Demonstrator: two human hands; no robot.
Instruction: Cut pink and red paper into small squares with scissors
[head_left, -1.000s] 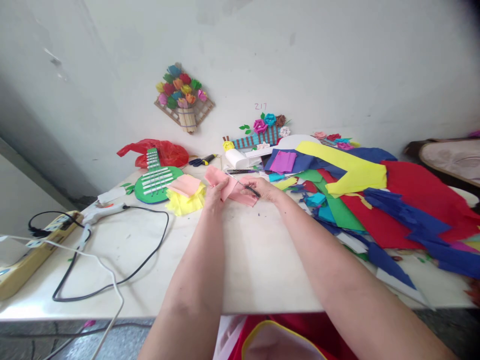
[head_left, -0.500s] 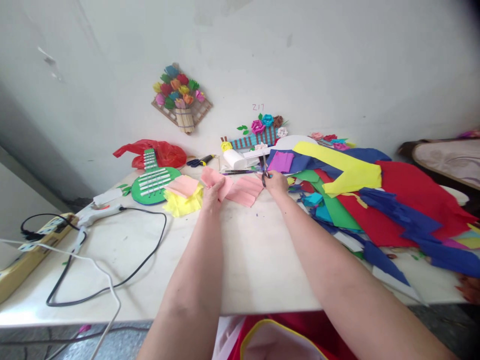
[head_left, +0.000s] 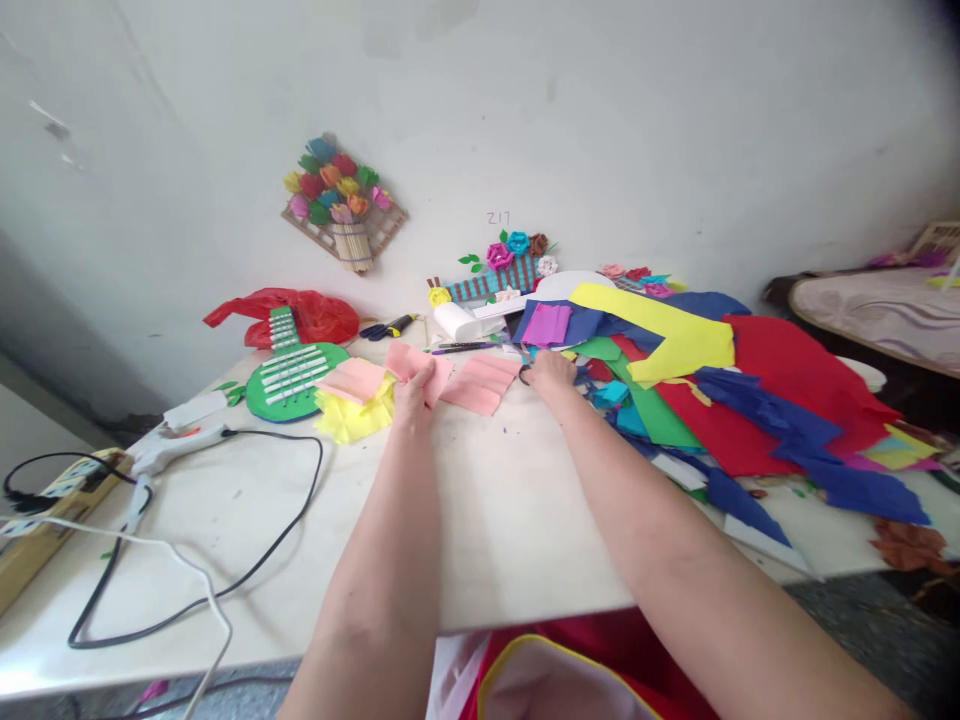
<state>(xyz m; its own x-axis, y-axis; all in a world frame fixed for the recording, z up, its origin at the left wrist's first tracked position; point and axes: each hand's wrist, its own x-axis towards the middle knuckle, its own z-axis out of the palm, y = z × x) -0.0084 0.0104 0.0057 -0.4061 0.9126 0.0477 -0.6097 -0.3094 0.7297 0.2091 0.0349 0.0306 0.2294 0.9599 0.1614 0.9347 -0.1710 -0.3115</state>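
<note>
My left hand (head_left: 414, 388) pinches a piece of pink crepe paper (head_left: 405, 362). Another pink sheet (head_left: 480, 384) lies flat on the table just right of it. My right hand (head_left: 551, 370) is at the right end of that sheet, its fingers closed around dark-handled scissors (head_left: 524, 374), mostly hidden by the hand. To the left, a further pink piece (head_left: 351, 380) rests on crumpled yellow paper (head_left: 360, 415). A green guitar shape (head_left: 289, 385) with white strips lies beyond them.
A glue gun (head_left: 180, 447) with a looping black cable and a power strip (head_left: 45, 530) are on the left. Colored paper, including a large red sheet (head_left: 795, 390), covers the right side. Black-yellow pliers (head_left: 388, 327) and pens (head_left: 469, 347) lie at the back.
The camera view has shifted slightly to the right. The scissors' blades, upright before, now point lower beside my right hand. My left hand still holds the pink paper.
</note>
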